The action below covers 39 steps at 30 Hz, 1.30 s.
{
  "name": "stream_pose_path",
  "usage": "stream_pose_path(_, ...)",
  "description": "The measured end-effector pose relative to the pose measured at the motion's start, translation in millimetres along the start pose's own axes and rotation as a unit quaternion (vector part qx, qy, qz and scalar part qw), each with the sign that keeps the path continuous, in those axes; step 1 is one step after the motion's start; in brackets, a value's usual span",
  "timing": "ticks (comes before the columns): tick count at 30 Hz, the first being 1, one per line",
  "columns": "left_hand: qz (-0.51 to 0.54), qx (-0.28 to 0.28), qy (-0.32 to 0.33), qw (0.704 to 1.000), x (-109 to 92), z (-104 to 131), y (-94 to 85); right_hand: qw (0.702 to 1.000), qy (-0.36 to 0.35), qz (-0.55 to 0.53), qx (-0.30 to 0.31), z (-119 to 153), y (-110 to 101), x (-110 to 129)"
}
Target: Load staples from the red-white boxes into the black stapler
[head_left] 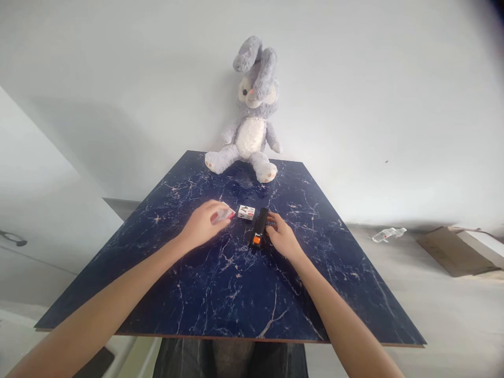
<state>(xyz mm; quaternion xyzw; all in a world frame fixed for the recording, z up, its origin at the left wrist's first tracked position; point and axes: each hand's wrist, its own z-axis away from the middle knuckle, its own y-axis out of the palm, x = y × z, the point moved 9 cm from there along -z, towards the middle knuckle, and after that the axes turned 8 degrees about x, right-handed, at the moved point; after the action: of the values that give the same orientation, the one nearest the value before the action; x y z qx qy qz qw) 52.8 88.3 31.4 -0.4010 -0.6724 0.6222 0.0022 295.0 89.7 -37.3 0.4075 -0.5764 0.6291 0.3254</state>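
My left hand (207,222) is curled round a small packet (225,214) with clear and red-and-white parts, just above the table's middle. The palm and fingers hide some of it. Close to its right lies a small white box (246,212) with dark and red print. A black stapler (260,227) with an orange patch at its near end is right of the box. Beside the stapler, my right hand (282,235) has its thumb and fingers apart, fingertips at the stapler's right edge. Whether they press on it is hard to see.
A grey plush rabbit (252,131) sits at the back of the dark blue marbled table (220,299), against the wall. On the floor to the right are a clear plastic bottle (388,234) and a cardboard box (444,252).
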Motion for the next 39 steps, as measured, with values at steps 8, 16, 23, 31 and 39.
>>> stream_pose_path(8, -0.037, 0.205, 0.055, 0.977, 26, -45, 6.9, 1.0, -0.005, -0.003, 0.002, 3, -3, 8)
stream_pose_path(16, -0.026, 0.232, 0.085, 0.969, 13, -53, 17.1, 1.0, -0.011, -0.003, 0.012, 2, -3, 7)
stream_pose_path(23, -0.042, 0.116, 0.02, 0.992, 49, -53, -4.0, 1.0, -0.023, -0.001, 0.014, 1, -3, 10)
stream_pose_path(31, -0.018, 0.256, 0.014, 0.966, 66, -56, -6.0, 0.999, -0.026, -0.007, 0.019, 2, -4, 11)
stream_pose_path(39, 0.003, 0.301, 0.044, 0.953, 35, -72, -1.3, 0.999, -0.033, 0.003, 0.018, 1, -4, 12)
